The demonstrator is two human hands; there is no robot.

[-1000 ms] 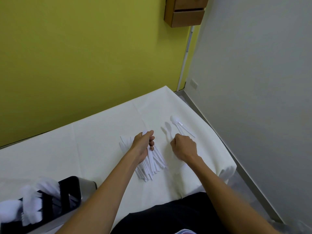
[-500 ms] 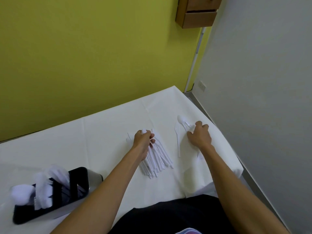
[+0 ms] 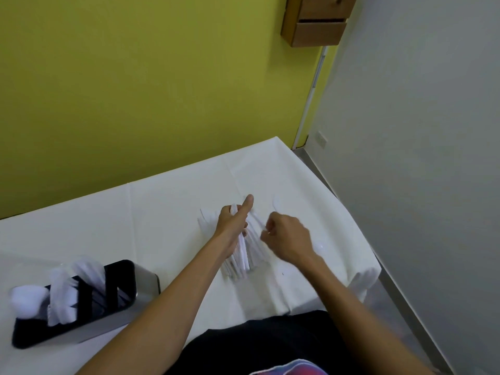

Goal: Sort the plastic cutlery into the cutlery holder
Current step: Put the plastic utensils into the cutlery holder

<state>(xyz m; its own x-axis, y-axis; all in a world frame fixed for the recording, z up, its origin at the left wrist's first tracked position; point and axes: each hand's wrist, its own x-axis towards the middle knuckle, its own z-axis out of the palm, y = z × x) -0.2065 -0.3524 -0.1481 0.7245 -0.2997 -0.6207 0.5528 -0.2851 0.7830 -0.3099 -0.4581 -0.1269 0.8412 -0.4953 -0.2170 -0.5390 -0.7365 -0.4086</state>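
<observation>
A bundle of white plastic cutlery (image 3: 239, 259) lies on the white tablecloth (image 3: 176, 212) in the middle. My left hand (image 3: 232, 224) grips the bundle's upper part, thumb pointing up. Just to its right my right hand (image 3: 286, 236) is curled and pinches white cutlery handles, blurred, beside the bundle. The black and steel cutlery holder (image 3: 116, 301) stands at the near left, with white spoons (image 3: 27, 299) and forks (image 3: 78, 282) standing in its compartments.
The table's right edge (image 3: 359, 231) drops off close to my right hand, with grey floor and a grey wall beyond. A yellow wall runs behind the table. A wooden drawer box (image 3: 315, 21) hangs high on the wall.
My right hand took the loose spoons from the cloth at the right and moved left to the bundle. My left hand stayed on the bundle and raised its thumb. The view shifted right.
</observation>
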